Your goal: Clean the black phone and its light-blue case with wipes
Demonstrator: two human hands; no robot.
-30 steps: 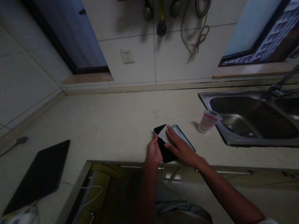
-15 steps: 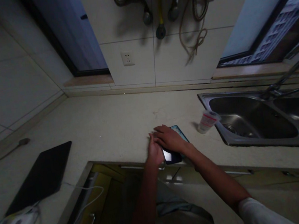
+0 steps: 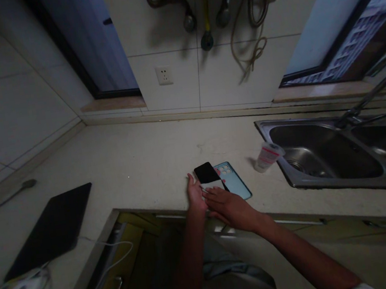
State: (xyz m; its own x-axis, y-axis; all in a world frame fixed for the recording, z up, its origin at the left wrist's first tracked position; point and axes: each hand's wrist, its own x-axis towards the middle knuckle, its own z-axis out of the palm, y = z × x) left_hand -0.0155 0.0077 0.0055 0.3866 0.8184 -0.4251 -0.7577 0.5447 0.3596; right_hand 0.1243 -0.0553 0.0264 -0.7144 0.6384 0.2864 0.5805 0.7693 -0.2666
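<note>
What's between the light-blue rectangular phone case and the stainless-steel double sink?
A translucent plastic cup with red markings stands on the pale counter between the phone case and the sink; the head view shows it.

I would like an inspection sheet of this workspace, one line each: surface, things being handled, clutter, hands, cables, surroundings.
Surface: pale countertop, small marks visible.
Things handled: black phone, pale sheet across it (cloth or paper unclear), light-blue phone case beside it.
Clutter: cup near sink; black board at left.
Hands: left hand at the phone's left edge, right hand over the sheet; grips unclear.
Cables: white cable loops past the countertop's edge, left.
Surroundings: wall socket, yellow pipe.
</note>
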